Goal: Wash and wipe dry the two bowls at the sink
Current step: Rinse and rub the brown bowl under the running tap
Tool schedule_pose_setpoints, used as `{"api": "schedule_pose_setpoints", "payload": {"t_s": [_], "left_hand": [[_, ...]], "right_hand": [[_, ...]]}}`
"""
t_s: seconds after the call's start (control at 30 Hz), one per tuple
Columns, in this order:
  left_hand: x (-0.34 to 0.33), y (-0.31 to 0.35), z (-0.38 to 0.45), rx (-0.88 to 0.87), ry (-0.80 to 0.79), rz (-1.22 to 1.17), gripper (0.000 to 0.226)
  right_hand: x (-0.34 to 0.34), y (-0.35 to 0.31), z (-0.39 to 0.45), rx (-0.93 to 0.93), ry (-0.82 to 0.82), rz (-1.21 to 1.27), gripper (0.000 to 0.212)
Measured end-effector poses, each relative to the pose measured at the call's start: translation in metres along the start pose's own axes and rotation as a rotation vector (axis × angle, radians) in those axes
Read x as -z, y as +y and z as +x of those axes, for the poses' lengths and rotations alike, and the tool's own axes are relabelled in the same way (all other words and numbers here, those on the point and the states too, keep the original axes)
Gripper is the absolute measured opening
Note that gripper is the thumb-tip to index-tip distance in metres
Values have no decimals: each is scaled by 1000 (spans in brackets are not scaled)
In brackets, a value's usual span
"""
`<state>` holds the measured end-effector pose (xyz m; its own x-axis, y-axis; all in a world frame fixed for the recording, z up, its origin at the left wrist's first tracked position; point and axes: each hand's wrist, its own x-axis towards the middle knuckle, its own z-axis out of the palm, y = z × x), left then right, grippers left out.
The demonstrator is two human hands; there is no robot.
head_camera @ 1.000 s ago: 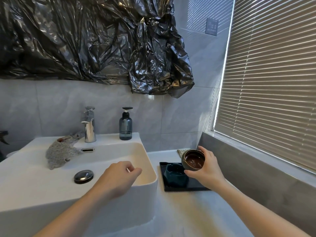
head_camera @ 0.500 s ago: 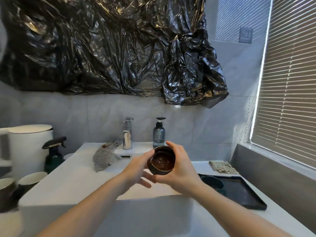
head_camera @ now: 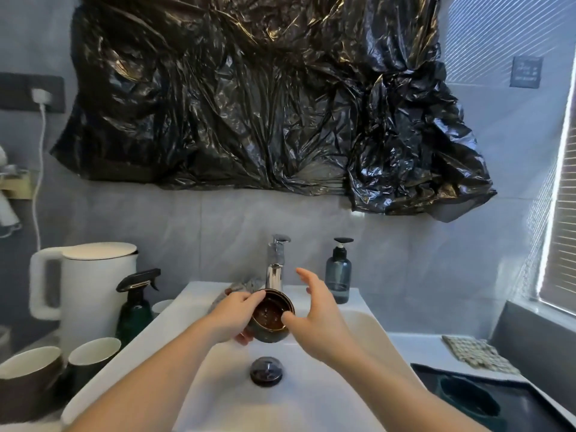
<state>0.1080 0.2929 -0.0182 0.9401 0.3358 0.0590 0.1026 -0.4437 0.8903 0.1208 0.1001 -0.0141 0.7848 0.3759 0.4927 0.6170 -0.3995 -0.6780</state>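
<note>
A small brown bowl with dark residue inside hangs over the white sink, just under the chrome tap. My left hand grips the bowl by its left rim and side. Beside the bowl on the right, my right hand is off it, fingers spread and reaching up toward the tap. A second, teal bowl sits on the black tray at the lower right. A grey cloth lies on the sink's back ledge, mostly hidden behind my left hand.
A blue soap dispenser stands right of the tap. Left of the sink are a dark spray bottle, a white kettle and two cups. A woven mat lies behind the tray. The sink's drain plug is below the bowl.
The brown bowl came from the tray to over the sink and passed from my right hand to my left. My right hand let go and rose toward the tap.
</note>
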Motion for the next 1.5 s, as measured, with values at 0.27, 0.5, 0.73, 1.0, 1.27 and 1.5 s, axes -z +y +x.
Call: {"api": "schedule_pose_setpoints", "payload": {"t_s": [0.27,0.5,0.73,1.0,1.27,1.5], "left_hand": [[-4,-23,37,-28,59,-31,38],[-13,-38,43,-40,6,-19,42],[-13,-38,45,29,-12,-70,45],[-13,-34,44,29,-14,-79,47],[-9,-33,42,20,-13,-96,50],[-10,-31,38,25,-36,-57,49]], "right_hand": [[0,-6,100,-13,190,67,46],[-17,8,141,53,332,-114,27],[-15,8,151,72,330,-207,27],[2,5,168,55,228,-235,23],[-6,2,175,26,254,-160,22],[-19,5,135,-47,295,139,45]]}}
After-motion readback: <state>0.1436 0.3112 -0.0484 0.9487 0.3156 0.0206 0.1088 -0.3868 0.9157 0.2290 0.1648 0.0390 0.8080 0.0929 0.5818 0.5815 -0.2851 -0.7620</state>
